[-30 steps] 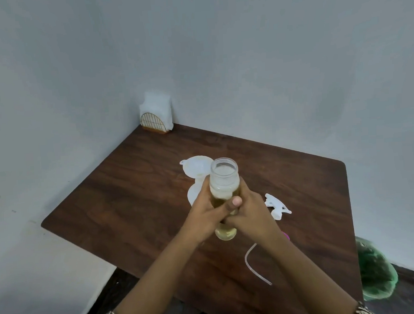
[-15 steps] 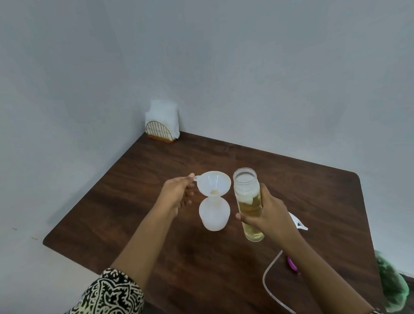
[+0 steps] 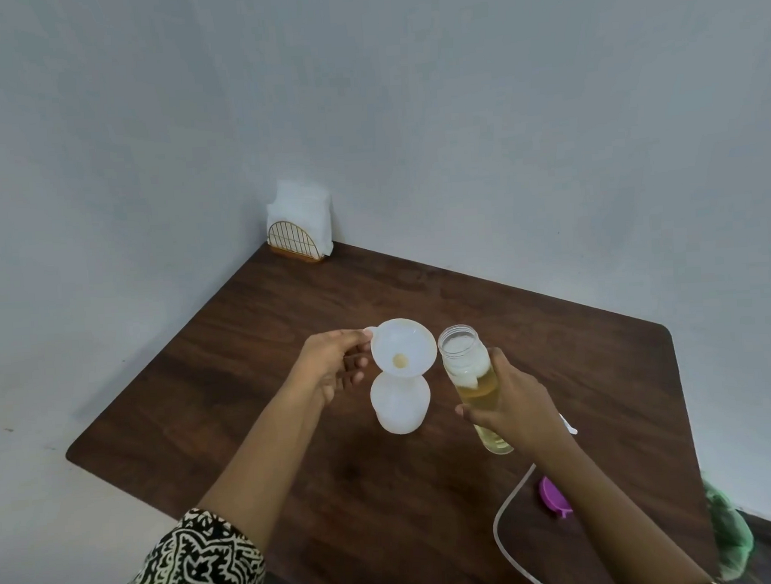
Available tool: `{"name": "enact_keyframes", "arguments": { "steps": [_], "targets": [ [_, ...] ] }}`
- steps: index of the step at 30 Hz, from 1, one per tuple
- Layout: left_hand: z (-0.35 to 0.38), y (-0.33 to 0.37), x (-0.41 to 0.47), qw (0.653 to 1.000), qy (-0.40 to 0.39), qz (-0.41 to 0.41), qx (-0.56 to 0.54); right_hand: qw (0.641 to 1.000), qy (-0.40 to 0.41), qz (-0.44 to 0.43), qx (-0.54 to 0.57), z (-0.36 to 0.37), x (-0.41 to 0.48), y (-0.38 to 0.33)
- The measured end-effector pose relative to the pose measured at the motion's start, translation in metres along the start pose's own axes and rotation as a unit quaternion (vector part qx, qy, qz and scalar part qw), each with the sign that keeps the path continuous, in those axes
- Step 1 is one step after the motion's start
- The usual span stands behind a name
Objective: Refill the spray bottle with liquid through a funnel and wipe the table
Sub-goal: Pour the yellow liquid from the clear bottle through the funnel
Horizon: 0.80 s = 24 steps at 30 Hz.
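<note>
- The dark wooden surface (image 3: 246,388) fills the lower half of the view, set into a corner of pale walls.
- The right hand (image 3: 510,401) has its grip wrapped round a clear bottle (image 3: 468,368) of yellow liquid. The bottle is upright, with its mouth open and no lid on. Whether its base touches the surface cannot be told.
- The left hand (image 3: 334,366) has its grip pinched on the rim tab of the funnel (image 3: 404,349), thumb above and fingers below.
- The white spray bottle (image 3: 400,402) stands upright near the middle of the surface, between the two hands and without its head.
- The funnel sits in the spray bottle's neck with its bowl facing up.
- The relation that counts: the clear bottle is just right of the funnel, its long axis vertical and its mouth almost against the funnel's rim. The pour likely calls for tipping it leftward over the bowl while the left hand steadies.
- A napkin holder (image 3: 302,227) stands in the far corner, well apart.
- A dip tube (image 3: 503,522) curves beside the right forearm.
- A purple cap (image 3: 553,497) lies near the tube.
</note>
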<state>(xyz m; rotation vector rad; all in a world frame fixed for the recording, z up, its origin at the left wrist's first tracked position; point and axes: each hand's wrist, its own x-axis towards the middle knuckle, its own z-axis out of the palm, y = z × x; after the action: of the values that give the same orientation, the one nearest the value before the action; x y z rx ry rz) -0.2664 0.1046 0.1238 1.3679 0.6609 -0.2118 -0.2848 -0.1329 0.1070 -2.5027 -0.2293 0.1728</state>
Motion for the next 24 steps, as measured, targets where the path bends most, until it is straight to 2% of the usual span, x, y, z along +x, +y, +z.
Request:
{"name": "enact_keyframes", "arguments": {
  "steps": [15, 24],
  "targets": [
    [0.0, -0.007, 0.004, 0.999, 0.008, 0.033, 0.008, 0.985, 0.0, -0.013, -0.172, -0.004, 0.008, 0.009],
    [0.002, -0.008, 0.005, 0.999, 0.014, 0.047, 0.004, 0.972, 0.0, -0.029, -0.232, -0.008, 0.008, 0.016]
  ]
}}
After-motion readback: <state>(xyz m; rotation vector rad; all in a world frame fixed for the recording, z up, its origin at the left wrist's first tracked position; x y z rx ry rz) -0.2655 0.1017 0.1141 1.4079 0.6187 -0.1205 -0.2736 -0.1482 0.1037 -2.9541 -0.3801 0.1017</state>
